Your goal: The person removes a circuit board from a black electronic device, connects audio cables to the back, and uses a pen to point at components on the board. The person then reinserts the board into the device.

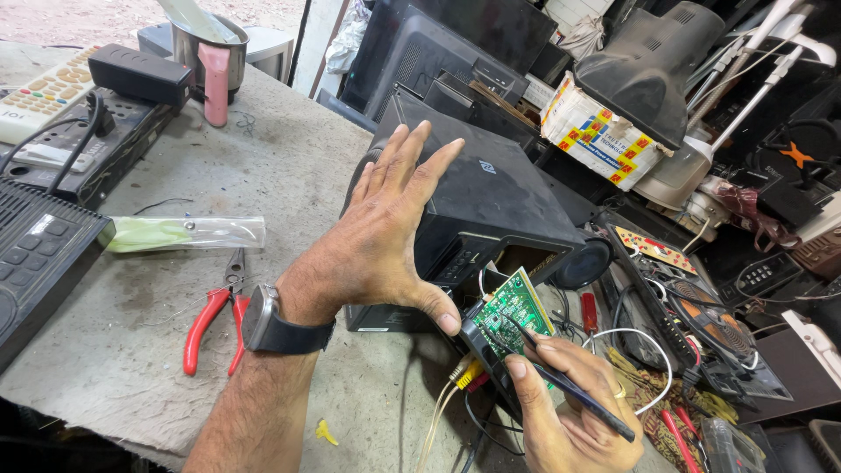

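Note:
My left hand (pixel 385 236) rests flat with fingers spread on the side of a black speaker box (pixel 491 197) that lies at the table's right edge; its thumb touches a green circuit board (pixel 508 308) hanging out of the box on wires. My right hand (pixel 569 407) grips a thin dark tool (pixel 574 394) like a pen, its tip on the circuit board. A dark watch (pixel 272 324) is on my left wrist. Yellow and white cables (pixel 455 385) trail down from the board.
Red-handled pliers (pixel 215 320) lie on the grey table (pixel 289 158) left of my arm, beyond them a clear packet with green contents (pixel 180 233). Black devices (pixel 35 254), a remote (pixel 44 101) and a steel jar (pixel 210 52) stand at the left and back. Piled electronics (pixel 683 175) fill the right.

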